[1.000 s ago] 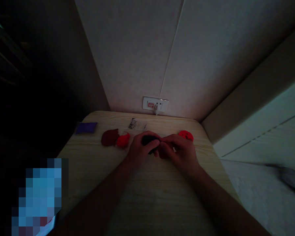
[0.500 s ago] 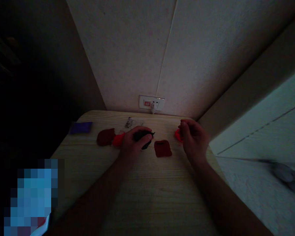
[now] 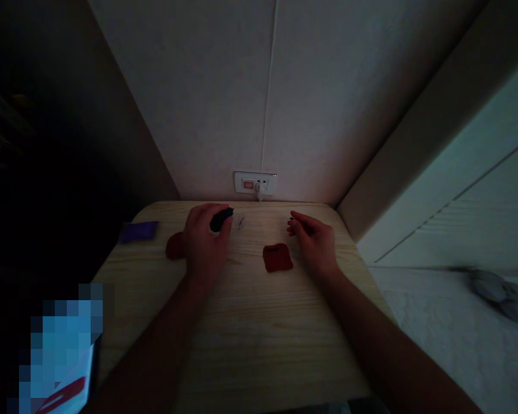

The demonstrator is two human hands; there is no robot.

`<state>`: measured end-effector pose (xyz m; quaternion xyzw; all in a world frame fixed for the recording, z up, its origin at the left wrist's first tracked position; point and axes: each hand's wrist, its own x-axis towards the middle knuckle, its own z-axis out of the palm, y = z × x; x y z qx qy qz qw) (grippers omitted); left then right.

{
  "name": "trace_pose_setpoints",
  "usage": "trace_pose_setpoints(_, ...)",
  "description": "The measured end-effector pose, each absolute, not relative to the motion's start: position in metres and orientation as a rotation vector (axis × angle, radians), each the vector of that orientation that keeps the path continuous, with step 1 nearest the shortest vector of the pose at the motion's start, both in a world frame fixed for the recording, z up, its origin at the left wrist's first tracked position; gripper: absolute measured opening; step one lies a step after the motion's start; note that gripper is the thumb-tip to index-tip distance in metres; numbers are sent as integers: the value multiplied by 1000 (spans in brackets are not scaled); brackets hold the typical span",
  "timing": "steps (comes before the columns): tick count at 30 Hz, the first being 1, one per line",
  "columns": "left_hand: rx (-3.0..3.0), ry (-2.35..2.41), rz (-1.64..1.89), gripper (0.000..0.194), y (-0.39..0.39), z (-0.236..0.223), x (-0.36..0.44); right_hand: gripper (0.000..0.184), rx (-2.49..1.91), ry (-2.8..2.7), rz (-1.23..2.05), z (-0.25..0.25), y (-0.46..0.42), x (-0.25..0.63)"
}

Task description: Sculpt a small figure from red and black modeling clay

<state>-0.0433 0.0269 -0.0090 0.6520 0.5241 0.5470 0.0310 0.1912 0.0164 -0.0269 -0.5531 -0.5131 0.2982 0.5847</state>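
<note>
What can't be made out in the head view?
All in head view:
Right hand: any contents too dark to see.
Black lump: partly covered by left hand.
Left dark red piece: partly behind that hand.
Grey object, right: blurred.
Bluish object: pixelated, cut by bottom edge.

Pale wall (image 3: 198, 98), white socket plate (image 3: 239, 183) with plug (image 3: 259, 190), blurred grey object (image 3: 494, 290)

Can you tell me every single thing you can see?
table: 1, pale wood, centre
packet: 1, purple, far left
flat pieces: 2, dark red, left and mid-table
lump: 1, black, left hand
wrapper: 1, clear, beyond lump
socket: 1, white, wall
plug: 1, whitish, socket
blurred thing: 1, blue, lower left
blurry thing: 1, grey, right
hands: 2, bare, left and right
</note>
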Motion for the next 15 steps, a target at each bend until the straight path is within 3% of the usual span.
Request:
trace_pose_setpoints(9,2488,1726,1371,23,29,-10,-39,25,-1158,-1226,788,-27,14,185)
trace_pose_setpoints(15,2506,1749,1012,29,31,-25,-35,33,-1185,-1204,910,-24,10,180)
